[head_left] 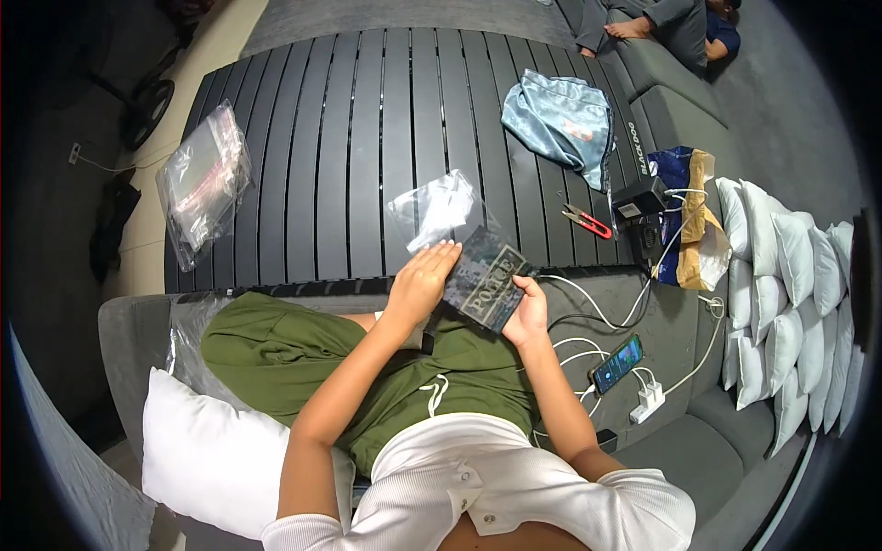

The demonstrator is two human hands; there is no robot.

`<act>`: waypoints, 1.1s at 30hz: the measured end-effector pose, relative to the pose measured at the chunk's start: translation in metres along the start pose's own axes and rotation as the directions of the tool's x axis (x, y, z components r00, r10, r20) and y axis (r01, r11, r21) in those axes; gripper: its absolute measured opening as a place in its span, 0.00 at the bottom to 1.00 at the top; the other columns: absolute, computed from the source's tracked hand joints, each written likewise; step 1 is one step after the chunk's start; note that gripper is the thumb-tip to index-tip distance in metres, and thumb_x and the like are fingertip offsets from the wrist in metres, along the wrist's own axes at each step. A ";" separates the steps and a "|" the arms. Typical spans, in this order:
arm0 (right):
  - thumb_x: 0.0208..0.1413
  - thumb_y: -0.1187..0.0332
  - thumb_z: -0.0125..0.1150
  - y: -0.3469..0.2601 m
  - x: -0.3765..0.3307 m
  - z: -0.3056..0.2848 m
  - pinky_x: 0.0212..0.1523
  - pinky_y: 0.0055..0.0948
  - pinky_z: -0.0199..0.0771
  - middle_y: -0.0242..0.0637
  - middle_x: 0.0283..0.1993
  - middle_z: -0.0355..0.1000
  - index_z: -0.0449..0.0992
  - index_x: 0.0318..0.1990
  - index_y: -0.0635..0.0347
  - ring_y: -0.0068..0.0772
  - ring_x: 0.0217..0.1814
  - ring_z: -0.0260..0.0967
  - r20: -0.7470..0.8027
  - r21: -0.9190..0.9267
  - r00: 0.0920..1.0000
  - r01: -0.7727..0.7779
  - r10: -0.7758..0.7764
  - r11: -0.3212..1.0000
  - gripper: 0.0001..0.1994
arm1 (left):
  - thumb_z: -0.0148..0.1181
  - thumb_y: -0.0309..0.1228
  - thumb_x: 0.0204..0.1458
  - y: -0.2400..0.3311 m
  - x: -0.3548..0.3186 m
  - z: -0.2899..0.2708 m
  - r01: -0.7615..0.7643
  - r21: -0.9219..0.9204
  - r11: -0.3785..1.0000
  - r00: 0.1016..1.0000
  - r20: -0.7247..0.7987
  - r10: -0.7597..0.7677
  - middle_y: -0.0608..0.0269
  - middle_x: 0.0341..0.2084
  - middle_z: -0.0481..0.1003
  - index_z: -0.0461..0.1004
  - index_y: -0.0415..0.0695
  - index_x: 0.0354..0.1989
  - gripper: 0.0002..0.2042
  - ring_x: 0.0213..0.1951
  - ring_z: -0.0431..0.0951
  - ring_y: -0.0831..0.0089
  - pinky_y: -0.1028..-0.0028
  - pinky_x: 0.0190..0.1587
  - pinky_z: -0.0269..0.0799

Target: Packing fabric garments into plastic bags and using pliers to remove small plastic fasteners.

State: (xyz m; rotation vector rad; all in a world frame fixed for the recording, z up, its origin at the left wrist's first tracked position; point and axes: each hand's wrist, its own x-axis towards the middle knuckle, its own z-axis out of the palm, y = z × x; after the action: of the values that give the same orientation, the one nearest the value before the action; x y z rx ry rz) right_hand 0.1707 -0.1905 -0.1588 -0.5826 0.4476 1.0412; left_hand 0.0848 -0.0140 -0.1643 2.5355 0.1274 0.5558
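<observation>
Dark slatted surface (367,119); grey sofa (698,450) along near edge, 2nd grey sofa section (675,115) at upper right. Pale tiled floor (207,55) left, grey floor covering (312,18) beyond. Left side deeply shadowed.

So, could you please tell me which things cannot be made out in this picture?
All in the head view:
- Dark flat piece: its underside faces away from the camera.
- Right hand: most fingers are hidden behind the piece.
- Phone: the details on its screen are too small.
- Blue cloth: its folds hide anything inside or beneath.
- Other person: partly cut off by the top edge.
</observation>
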 end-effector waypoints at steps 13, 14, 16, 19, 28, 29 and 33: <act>0.51 0.63 0.43 0.013 0.014 -0.009 0.59 0.48 0.57 0.50 0.54 0.64 0.64 0.53 0.67 0.50 0.56 0.62 0.074 0.171 0.995 0.050 -0.064 0.984 0.23 | 0.46 0.18 0.46 0.020 -0.015 -0.011 0.048 -0.136 0.990 0.995 0.095 -0.035 0.50 0.55 0.61 0.58 0.40 0.57 0.25 0.58 0.61 0.58 0.64 0.59 0.56; 0.51 0.63 0.43 0.016 0.015 -0.007 0.59 0.48 0.57 0.50 0.54 0.64 0.64 0.53 0.67 0.50 0.56 0.62 0.074 0.170 0.995 0.048 -0.061 0.984 0.23 | 0.46 0.19 0.47 0.022 -0.016 -0.011 0.076 -0.136 0.988 0.995 0.079 -0.065 0.51 0.55 0.61 0.59 0.40 0.57 0.25 0.58 0.60 0.58 0.64 0.59 0.56; 0.51 0.63 0.43 0.021 0.016 -0.004 0.59 0.47 0.57 0.49 0.54 0.65 0.64 0.53 0.67 0.49 0.56 0.62 0.125 0.218 0.989 0.052 -0.081 0.975 0.23 | 0.47 0.20 0.47 0.022 -0.015 -0.013 0.069 -0.110 0.992 0.997 0.048 -0.064 0.51 0.56 0.61 0.59 0.40 0.57 0.24 0.58 0.60 0.58 0.63 0.58 0.56; 0.51 0.63 0.43 0.021 0.019 -0.004 0.59 0.48 0.57 0.48 0.54 0.65 0.65 0.52 0.67 0.49 0.55 0.63 0.123 0.273 0.986 0.072 -0.109 0.959 0.22 | 0.47 0.20 0.48 0.022 -0.015 -0.021 0.052 -0.054 0.997 0.999 0.013 -0.051 0.52 0.56 0.61 0.60 0.41 0.57 0.24 0.58 0.60 0.59 0.64 0.59 0.56; 0.51 0.63 0.43 0.034 0.024 -0.002 0.59 0.47 0.58 0.47 0.53 0.67 0.67 0.50 0.66 0.48 0.54 0.64 0.128 0.313 0.987 0.057 -0.102 0.948 0.21 | 0.44 0.15 0.42 0.017 -0.022 -0.027 0.035 -0.050 0.998 0.999 0.019 -0.034 0.53 0.56 0.60 0.59 0.40 0.57 0.28 0.59 0.59 0.59 0.62 0.60 0.54; 0.51 0.64 0.43 0.037 0.023 0.003 0.58 0.45 0.59 0.46 0.52 0.67 0.67 0.50 0.65 0.46 0.54 0.64 0.098 0.279 0.985 0.110 -0.142 0.954 0.21 | 0.44 0.15 0.42 0.021 -0.023 -0.027 0.038 -0.050 0.998 0.999 0.017 -0.038 0.53 0.56 0.60 0.59 0.40 0.57 0.28 0.59 0.59 0.59 0.62 0.60 0.54; 0.51 0.64 0.43 0.049 0.021 0.024 0.56 0.38 0.61 0.41 0.50 0.68 0.68 0.48 0.63 0.38 0.52 0.65 0.075 0.171 0.963 0.244 -0.260 0.954 0.18 | 0.43 0.14 0.43 0.033 -0.023 -0.025 0.066 -0.106 0.992 0.997 0.046 -0.062 0.51 0.56 0.61 0.59 0.39 0.57 0.27 0.60 0.58 0.59 0.61 0.61 0.52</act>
State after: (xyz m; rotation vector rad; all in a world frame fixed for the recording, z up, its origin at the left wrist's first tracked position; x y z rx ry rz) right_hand 0.1375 -0.1423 -0.1642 -0.4301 0.3570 0.7766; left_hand 0.0529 -0.0345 -0.1363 2.4280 0.1586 0.4707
